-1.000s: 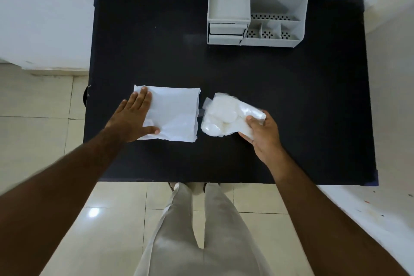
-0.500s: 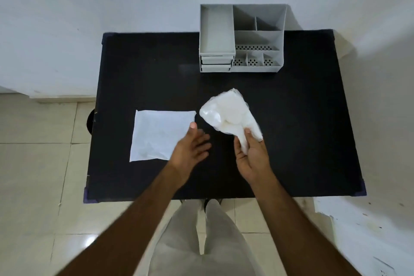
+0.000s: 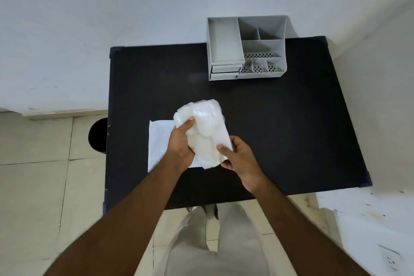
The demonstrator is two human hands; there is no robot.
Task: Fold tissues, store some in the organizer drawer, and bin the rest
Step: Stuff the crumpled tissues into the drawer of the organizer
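Note:
A clear plastic packet of white tissues (image 3: 206, 132) is lifted above the black table (image 3: 280, 132), held by both hands. My left hand (image 3: 180, 145) grips its left side near the top. Its lower right corner is pinched by my right hand (image 3: 238, 160). A flat white tissue (image 3: 160, 143) lies on the table under my left hand, partly hidden by it. The grey desk organizer (image 3: 246, 48) stands at the table's far edge, with two small shut drawers (image 3: 225, 70) at its front left.
A round black bin (image 3: 97, 138) sits on the tiled floor just left of the table. White walls close in behind and to the right of the table. A white surface with a socket (image 3: 389, 260) is at the lower right.
My left hand left the flat tissue and moved right onto the packet. My right hand lifted the packet off the table toward me. The camera view pulled back.

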